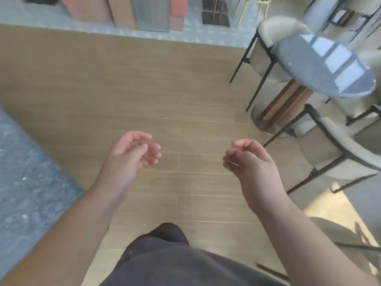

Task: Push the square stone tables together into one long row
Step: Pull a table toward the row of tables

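Observation:
A grey speckled stone table top fills the left edge of the head view, close beside my left forearm. A second grey stone table on a brown pedestal base stands at the upper right. My left hand hovers over the wooden floor with loosely curled fingers and holds nothing. My right hand hangs in the air the same way, also loosely curled with nothing in it. Neither hand touches a table.
Cream upholstered chairs with black legs surround the right table. Brown wooden floor stretches between the two tables. Pink and brown furniture stands far ahead on a grey patterned floor. My dark trousers and one shoe show below.

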A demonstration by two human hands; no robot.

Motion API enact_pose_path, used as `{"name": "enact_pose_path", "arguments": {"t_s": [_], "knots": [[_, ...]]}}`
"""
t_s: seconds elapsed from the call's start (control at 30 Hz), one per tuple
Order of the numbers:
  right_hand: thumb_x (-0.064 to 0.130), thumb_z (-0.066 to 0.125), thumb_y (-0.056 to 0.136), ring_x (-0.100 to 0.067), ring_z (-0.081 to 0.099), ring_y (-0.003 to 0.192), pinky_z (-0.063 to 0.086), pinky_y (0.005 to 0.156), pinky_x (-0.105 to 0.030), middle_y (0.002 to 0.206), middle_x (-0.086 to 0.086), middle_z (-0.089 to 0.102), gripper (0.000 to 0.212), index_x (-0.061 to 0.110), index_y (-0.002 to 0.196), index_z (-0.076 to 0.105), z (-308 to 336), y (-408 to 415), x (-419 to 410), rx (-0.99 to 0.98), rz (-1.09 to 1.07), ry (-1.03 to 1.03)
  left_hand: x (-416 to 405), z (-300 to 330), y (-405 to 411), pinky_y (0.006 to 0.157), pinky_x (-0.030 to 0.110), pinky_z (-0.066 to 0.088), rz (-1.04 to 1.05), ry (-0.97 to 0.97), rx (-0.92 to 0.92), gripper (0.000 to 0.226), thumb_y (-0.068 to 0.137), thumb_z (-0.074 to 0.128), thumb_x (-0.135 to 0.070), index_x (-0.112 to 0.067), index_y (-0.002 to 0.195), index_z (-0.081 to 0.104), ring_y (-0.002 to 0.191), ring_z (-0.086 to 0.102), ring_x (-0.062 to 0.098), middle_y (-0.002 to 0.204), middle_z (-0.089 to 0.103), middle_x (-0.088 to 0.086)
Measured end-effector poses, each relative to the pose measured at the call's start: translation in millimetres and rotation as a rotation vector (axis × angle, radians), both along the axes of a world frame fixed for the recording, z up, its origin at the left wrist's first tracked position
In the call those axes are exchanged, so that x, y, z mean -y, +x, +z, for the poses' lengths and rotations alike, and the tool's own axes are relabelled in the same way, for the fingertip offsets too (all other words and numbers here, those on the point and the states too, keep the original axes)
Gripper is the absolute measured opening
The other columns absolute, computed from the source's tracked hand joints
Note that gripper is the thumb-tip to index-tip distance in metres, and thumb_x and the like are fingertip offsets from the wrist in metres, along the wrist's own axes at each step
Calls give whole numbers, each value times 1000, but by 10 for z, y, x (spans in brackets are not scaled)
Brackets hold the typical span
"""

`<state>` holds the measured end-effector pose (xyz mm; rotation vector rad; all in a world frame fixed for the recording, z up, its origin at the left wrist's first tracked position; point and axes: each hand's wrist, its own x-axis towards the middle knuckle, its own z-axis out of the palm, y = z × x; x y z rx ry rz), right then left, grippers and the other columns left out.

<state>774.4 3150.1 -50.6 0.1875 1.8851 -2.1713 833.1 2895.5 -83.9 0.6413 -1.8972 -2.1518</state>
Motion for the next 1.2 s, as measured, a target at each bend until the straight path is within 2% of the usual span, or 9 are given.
{"name": "enact_pose_path", "arguments": {"t_s": [0.13,0.3,0.4,0.53,0.7,0.83,0.93,1.03,1.2], "knots": [[0,47,90,-16,67,79,56,77,-30,82,-1,67,23,14,98,65,-86,-838,695,13,224,23,466,-86,-347,67,27,60,233,41,-15,30,102,41,7,-12,100,63,72,73,18,78,75,2],[-4,44,93,-12,69,76,57,73,-22,80,2,69,29,15,97,66,-300,-1794,1755,8,449,95,1263,-287,-878,68,24,60,438,20,15,29,102,41,6,-10,103,65,74,74,17,81,76,3],[-8,41,95,-12,67,74,59,73,-25,75,5,68,31,13,96,64,-398,-2315,2457,63,543,158,1762,-390,-1185,65,22,59,544,48,104,31,101,40,6,-11,102,65,74,74,17,80,76,2],[-7,41,95,-13,65,70,58,75,-27,72,5,67,30,14,95,63,-410,-2938,3331,120,646,152,2357,-419,-1491,66,25,59,685,97,175,32,101,41,5,-13,100,66,77,74,21,81,76,3],[-1,45,91,-14,67,73,57,72,-24,79,2,69,31,21,90,68,-372,-3602,4192,98,765,76,2925,-332,-1858,75,37,58,791,83,157,31,101,41,4,-15,100,65,78,74,21,84,76,4],[5,48,84,-15,67,71,57,72,-26,78,0,70,34,30,78,72,-452,-4097,4862,118,907,83,3330,-369,-2200,74,35,59,893,68,144,28,97,47,-5,-22,97,69,82,75,24,89,77,6],[-1,47,90,-14,69,71,58,69,-23,77,1,71,32,22,89,70,-548,-4478,5382,93,1006,100,3603,-444,-2461,71,29,61,1022,58,109,26,87,51,-18,-32,89,73,83,75,24,90,77,7],[-7,41,95,-13,68,70,58,67,-23,72,2,70,29,11,97,64,-561,-4807,5936,95,1149,133,3780,-520,-2709,70,27,60,1182,82,100,24,86,52,-20,-30,91,73,84,75,25,91,77,8],[-8,39,96,-11,68,67,59,71,-27,69,4,69,29,9,98,62,-486,-5071,6792,72,1444,209,4070,-530,-3059,68,28,59,1393,164,69,22,86,53,-18,-27,90,72,81,75,25,88,76,7]]}}
